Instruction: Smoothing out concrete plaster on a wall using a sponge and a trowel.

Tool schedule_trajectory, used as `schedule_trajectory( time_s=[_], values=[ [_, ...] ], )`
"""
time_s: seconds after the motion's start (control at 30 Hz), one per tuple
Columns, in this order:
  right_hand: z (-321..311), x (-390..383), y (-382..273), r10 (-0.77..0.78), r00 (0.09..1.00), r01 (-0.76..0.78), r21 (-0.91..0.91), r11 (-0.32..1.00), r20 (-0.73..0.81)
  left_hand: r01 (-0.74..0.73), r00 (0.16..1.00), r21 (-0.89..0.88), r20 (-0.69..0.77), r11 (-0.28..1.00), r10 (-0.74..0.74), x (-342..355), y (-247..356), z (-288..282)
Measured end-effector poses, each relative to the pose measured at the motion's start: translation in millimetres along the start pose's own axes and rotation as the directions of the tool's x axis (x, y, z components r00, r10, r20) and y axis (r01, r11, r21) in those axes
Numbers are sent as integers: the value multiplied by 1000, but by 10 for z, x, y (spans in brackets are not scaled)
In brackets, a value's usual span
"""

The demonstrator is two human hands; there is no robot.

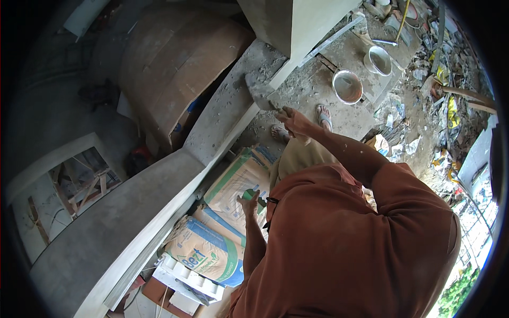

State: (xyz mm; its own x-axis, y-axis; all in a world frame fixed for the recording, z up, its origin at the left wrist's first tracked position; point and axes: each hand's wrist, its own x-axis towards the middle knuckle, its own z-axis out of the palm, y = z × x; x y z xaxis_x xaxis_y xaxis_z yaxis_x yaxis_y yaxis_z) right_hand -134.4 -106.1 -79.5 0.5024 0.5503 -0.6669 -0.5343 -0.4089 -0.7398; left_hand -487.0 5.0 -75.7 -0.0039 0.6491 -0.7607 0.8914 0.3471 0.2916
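- From the view's centre, the column (pixel 265 21) stands at 12 o'clock.
- The ledge (pixel 220 114) runs from 12 down to 8 o'clock, with the trowel (pixel 258 91) over its upper stretch.
- Beyond the ledge, the panel (pixel 177 63) lies at 11 o'clock.
- Two bowls (pixel 347 87) sit on the floor (pixel 305 85) at 2 o'clock, one just behind the other.
- Debris (pixel 419 114) spreads beyond them, toward 3 o'clock.
- Two bags (pixel 225 199) lie at 7 o'clock, side by side along the ledge.
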Motion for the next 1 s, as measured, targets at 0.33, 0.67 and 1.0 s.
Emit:
schedule_trajectory(
  time_s=[0.33,0.67,1.0],
  values=[
    [-138,19,-10,54,998,-55,-18,998,-20,-43,999,-108,-22,993,41,206,-92,-64],
    [-199,-41,69,28,999,-30,-47,998,-43,-25,998,-121,-55,992,18,226,-73,-81],
    [-370,-65,12,13,989,4,-115,993,146,60,997,-190,-28,980,-67,268,-133,-69]
  ],
)
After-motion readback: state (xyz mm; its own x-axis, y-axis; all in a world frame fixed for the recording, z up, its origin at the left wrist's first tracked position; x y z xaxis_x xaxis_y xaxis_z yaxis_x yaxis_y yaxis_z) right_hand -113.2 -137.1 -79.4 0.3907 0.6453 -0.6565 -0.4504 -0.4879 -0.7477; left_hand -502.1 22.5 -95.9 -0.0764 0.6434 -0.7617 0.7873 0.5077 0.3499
